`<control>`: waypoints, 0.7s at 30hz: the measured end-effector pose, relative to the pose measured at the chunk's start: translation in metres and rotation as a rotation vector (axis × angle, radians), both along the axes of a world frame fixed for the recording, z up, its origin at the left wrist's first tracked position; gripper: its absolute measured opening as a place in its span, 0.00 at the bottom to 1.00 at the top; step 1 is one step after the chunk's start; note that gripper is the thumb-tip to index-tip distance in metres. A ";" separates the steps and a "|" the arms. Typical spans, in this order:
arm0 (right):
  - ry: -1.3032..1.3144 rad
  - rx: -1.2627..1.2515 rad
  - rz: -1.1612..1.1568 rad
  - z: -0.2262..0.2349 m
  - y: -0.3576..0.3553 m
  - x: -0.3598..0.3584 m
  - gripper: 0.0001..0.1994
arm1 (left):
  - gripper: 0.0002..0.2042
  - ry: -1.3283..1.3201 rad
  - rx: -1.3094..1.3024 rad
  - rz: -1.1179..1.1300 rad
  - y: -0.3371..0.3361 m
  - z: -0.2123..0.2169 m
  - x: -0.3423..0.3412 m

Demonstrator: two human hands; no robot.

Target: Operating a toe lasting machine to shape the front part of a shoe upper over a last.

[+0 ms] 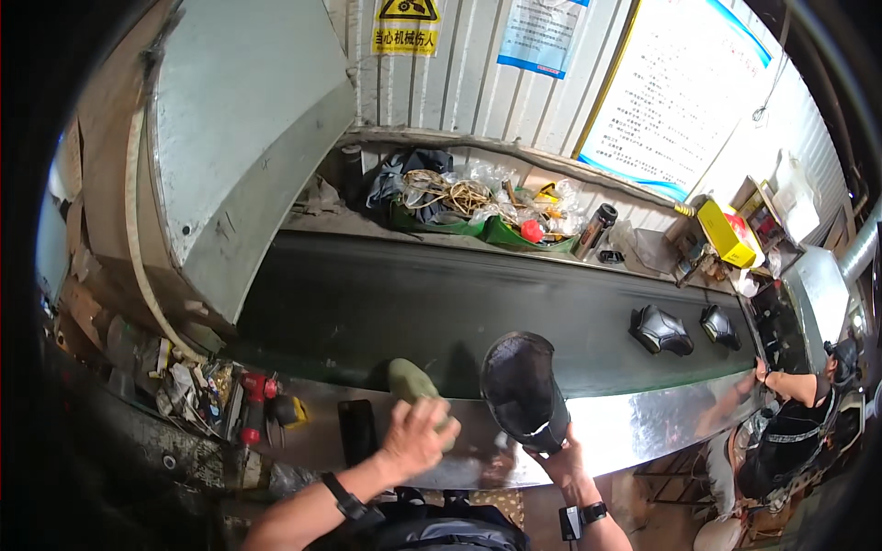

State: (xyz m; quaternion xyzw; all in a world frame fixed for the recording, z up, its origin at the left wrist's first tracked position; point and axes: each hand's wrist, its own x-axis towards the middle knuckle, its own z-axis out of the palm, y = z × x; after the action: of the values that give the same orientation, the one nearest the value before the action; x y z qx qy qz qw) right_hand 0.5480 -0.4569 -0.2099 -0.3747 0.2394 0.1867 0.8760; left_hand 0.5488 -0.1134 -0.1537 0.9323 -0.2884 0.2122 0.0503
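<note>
My left hand (pixel 415 437) is closed around an olive-green shoe last (pixel 411 379), its rounded end pointing away from me over the belt's near edge. In my right hand (pixel 558 459) is a black boot (pixel 524 381), gripped at its lower end, with its wide opening facing up and toward me. The boot and the last are apart. Beneath both lies a dark green conveyor belt (pixel 367 312), edged on my side by a shiny metal ledge (pixel 625 413). A black phone (pixel 356 430) rests on that ledge beside my left wrist.
Two black shoes, one nearer (pixel 661 331) and one farther right (pixel 720 327), lie on the belt. A red power tool (pixel 253 404) sits at left by a metal housing (pixel 248 119). Green bins (pixel 514 237) line the back. At right a co-worker's hand (pixel 761 370) touches the belt's end.
</note>
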 end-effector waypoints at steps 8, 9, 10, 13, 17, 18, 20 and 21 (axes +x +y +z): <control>-0.047 -0.321 -0.052 0.030 -0.025 -0.024 0.28 | 0.16 0.021 -0.037 -0.299 -0.080 -0.039 -0.066; -0.117 -0.475 -0.047 0.044 -0.024 -0.031 0.25 | 0.15 0.278 -0.258 -0.331 -0.075 -0.042 -0.064; -0.193 -0.634 -0.061 0.056 -0.027 -0.036 0.22 | 0.14 0.526 -0.482 -0.377 -0.074 -0.041 -0.054; -0.616 -1.055 0.251 0.072 -0.029 -0.070 0.14 | 0.22 1.346 -2.359 0.324 -0.061 -0.012 0.013; -1.304 -1.480 0.620 0.069 0.022 -0.100 0.30 | 0.17 1.569 -1.844 0.546 0.004 -0.065 0.038; -1.380 -1.541 0.580 0.039 0.023 -0.120 0.27 | 0.15 1.469 -1.671 0.609 0.002 -0.078 0.042; -1.454 -1.544 0.504 0.005 0.037 -0.122 0.24 | 0.14 1.302 -1.396 0.682 -0.002 -0.081 0.057; -1.482 -1.596 0.519 -0.003 0.042 -0.113 0.22 | 0.14 1.124 -1.126 0.732 -0.004 -0.081 0.064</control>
State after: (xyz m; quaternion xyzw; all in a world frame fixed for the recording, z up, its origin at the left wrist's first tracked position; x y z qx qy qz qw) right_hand 0.4352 -0.4145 -0.2130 -0.8865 -0.3757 -0.1127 0.2454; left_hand 0.6131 -0.1178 -0.2347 0.7696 0.2438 -0.1651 0.5666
